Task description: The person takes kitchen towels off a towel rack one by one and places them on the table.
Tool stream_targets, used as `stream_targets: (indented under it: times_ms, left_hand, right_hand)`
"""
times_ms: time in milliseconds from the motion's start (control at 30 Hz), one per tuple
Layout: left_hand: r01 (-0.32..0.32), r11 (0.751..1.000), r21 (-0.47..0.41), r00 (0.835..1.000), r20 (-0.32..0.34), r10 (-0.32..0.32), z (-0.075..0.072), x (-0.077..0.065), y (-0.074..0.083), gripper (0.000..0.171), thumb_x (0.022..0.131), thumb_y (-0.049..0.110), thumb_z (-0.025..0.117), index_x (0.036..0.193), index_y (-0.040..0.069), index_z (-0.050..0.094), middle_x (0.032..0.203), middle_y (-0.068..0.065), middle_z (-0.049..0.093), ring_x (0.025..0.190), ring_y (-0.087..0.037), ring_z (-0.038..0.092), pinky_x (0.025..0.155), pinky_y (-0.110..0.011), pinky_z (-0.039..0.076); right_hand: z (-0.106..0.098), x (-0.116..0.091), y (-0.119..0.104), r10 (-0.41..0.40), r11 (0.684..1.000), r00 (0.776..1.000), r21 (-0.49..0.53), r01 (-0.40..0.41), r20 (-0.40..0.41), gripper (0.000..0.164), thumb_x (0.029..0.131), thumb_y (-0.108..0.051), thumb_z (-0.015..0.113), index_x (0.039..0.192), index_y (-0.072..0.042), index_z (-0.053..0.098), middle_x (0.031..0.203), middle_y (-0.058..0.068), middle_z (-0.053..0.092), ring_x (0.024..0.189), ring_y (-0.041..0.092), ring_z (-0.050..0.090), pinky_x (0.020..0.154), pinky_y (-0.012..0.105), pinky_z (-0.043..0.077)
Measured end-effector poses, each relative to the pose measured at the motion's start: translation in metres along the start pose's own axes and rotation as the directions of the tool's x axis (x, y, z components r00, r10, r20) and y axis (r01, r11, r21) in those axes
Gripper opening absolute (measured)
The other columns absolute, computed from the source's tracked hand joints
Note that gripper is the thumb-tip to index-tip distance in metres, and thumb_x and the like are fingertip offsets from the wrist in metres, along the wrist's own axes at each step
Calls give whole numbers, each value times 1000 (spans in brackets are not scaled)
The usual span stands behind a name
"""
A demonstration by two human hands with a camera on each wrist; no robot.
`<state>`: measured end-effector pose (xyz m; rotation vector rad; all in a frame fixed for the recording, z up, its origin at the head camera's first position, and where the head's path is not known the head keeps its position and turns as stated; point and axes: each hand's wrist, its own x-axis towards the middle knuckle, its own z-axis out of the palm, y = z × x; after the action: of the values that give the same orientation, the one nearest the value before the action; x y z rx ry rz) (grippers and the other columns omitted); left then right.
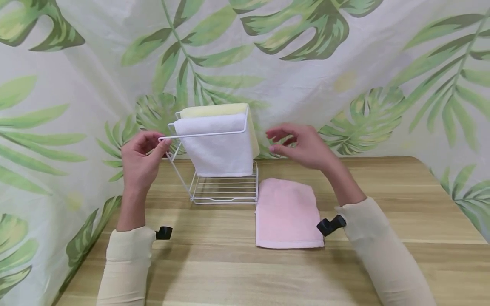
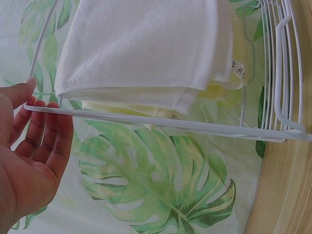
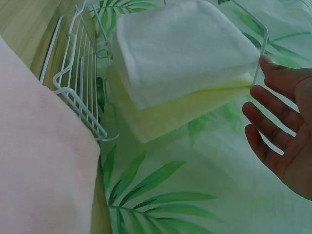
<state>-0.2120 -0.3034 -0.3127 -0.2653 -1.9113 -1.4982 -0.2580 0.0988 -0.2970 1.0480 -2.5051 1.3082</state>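
Note:
A white wire rack [image 1: 226,199] stands on the table with its upper bars leaning up and back. Over these bars hang a white towel [image 1: 218,148] and, behind it, a yellow towel [image 1: 214,109]. My left hand [image 1: 141,157] pinches the left front corner of the rack's top bar between thumb and fingers; the left wrist view shows this grip on the wire [image 2: 146,121]. To the right of the towels, my right hand [image 1: 300,144] hovers with fingers relaxed and nothing held. A pink towel [image 1: 289,214] lies flat beside the rack, below that hand.
The wooden table [image 1: 222,272] ends at the back against a leaf-patterned cloth [image 1: 291,85], which also hangs along the left side. A black wrist mount [image 1: 331,225] on the right arm juts out over the pink towel's edge in the head view.

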Motion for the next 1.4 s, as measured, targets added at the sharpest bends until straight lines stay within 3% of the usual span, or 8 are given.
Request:
stream_targets:
  times_ms: [233,700,1167,1400]
  left_hand:
    - [1,1000,11,1000,0,-1,-2,0,-1,14,95,3,79,103,-6,73,82,5,72,69,-11,68,63,-15,61]
    - [-6,999,45,1000,8,6,-1,1,-3,18,96,3,79,105,-10,72,82,8,72,69,-9,67,64,-16,62]
    - [-14,998,57,1000,14,13,0,3,-2,19,97,4,78,106,-10,71,83,9,71,70,-9,68,64,-15,62]
    - [-2,999,34,1000,7,2,0,5,-2,15,96,3,79,105,-8,73,83,7,72,69,-7,68,64,-15,61]
  right_hand:
    - [2,19,-20,-58,998,997,20,59,-47,40,97,-18,82,135,-11,72,131,8,76,120,23,72,102,45,62]
    - [0,48,-39,-65,996,995,56,69,-81,44,98,-19,80,139,-6,69,141,12,71,129,24,67,109,41,60]
    - [7,71,-47,-90,993,995,69,93,-46,47,98,-19,81,141,-7,69,143,11,71,131,24,68,111,40,59]
    - [13,81,-52,-101,995,995,7,101,1,45,98,-19,80,140,-6,70,143,10,71,131,23,67,113,40,57]
